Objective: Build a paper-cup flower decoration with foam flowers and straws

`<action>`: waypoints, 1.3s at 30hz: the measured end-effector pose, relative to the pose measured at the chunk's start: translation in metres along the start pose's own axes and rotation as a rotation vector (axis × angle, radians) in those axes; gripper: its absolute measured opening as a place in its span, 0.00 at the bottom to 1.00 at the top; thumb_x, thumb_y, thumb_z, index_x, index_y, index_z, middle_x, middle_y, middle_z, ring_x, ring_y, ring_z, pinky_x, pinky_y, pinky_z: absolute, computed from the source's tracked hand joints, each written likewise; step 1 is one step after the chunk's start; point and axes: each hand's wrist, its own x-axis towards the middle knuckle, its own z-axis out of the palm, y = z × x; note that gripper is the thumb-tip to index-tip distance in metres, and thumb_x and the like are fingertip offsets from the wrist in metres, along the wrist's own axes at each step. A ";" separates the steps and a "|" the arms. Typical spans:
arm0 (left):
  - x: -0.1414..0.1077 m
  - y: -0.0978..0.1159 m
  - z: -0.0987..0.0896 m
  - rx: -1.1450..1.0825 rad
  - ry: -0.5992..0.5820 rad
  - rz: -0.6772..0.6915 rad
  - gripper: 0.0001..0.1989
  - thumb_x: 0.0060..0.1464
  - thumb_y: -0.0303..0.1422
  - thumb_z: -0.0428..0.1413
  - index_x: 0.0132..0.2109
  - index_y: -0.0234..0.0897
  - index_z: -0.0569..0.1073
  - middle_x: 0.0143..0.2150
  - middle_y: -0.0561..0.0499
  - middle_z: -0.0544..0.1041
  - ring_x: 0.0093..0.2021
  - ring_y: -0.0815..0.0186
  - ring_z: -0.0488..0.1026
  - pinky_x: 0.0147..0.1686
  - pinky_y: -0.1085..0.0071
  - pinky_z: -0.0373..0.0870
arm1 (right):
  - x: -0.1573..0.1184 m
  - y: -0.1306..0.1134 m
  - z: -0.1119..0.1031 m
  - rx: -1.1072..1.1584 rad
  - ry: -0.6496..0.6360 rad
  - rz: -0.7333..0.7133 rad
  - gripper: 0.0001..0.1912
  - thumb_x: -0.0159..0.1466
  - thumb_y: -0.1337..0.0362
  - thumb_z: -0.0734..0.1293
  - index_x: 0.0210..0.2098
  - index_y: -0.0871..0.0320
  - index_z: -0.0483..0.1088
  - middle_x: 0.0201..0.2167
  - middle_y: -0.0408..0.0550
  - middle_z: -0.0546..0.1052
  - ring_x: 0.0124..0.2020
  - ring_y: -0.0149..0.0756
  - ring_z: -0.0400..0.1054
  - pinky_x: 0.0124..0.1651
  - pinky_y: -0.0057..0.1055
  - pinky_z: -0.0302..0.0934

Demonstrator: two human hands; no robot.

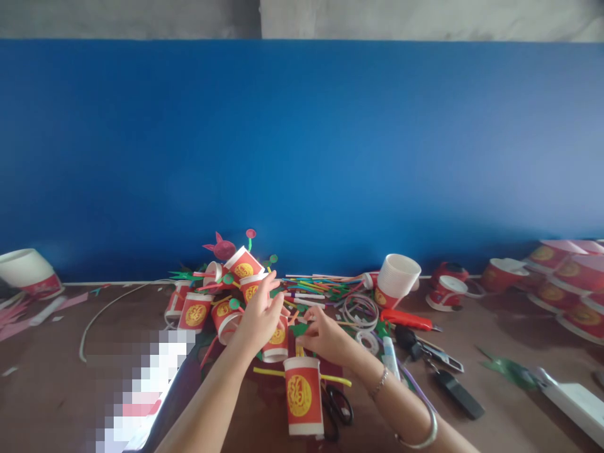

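My left hand [262, 311] is raised over the pile of red paper cups, its fingers spread. Just right of it, my right hand [321, 333] is pinched at a small green piece [298, 328] above an upright red cup [303, 396] with a yellow emblem. A yellow stick [336, 380] shows at either side of that cup. Red cups with pink and green paper shapes lie behind and left of my left hand. Black scissors [342, 406] lie beside the upright cup, partly hidden by it.
Colored straws [306, 286] lie along the blue partition [302, 157]. Stacked white-rimmed cups [397, 280], a red cutter [409, 319], keys and a black fob [457, 393] are at right. Another stack of cups stands far right, and a cup [31, 274] lies far left.
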 end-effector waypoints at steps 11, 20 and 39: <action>-0.003 0.006 0.004 0.033 -0.178 -0.057 0.22 0.54 0.35 0.52 0.55 0.32 0.65 0.44 0.42 0.77 0.41 0.62 0.75 0.43 0.67 0.69 | -0.001 -0.012 -0.013 0.493 -0.114 0.001 0.22 0.46 0.67 0.69 0.35 0.54 0.53 0.17 0.32 0.71 0.17 0.25 0.60 0.22 0.22 0.49; -0.008 -0.004 0.021 -0.051 -0.404 -0.259 0.24 0.39 0.34 0.63 0.46 0.34 0.70 0.31 0.49 0.78 0.32 0.61 0.75 0.29 0.71 0.65 | -0.009 -0.027 -0.032 0.454 -0.015 -0.141 0.21 0.51 0.67 0.69 0.37 0.55 0.53 0.19 0.33 0.70 0.20 0.26 0.61 0.24 0.23 0.51; -0.006 -0.004 0.027 -0.057 -0.306 -0.248 0.11 0.38 0.33 0.63 0.28 0.35 0.68 0.22 0.53 0.75 0.25 0.65 0.72 0.24 0.74 0.61 | -0.009 -0.034 -0.036 0.133 0.033 0.013 0.07 0.50 0.63 0.68 0.21 0.61 0.69 0.18 0.41 0.68 0.21 0.28 0.58 0.22 0.23 0.50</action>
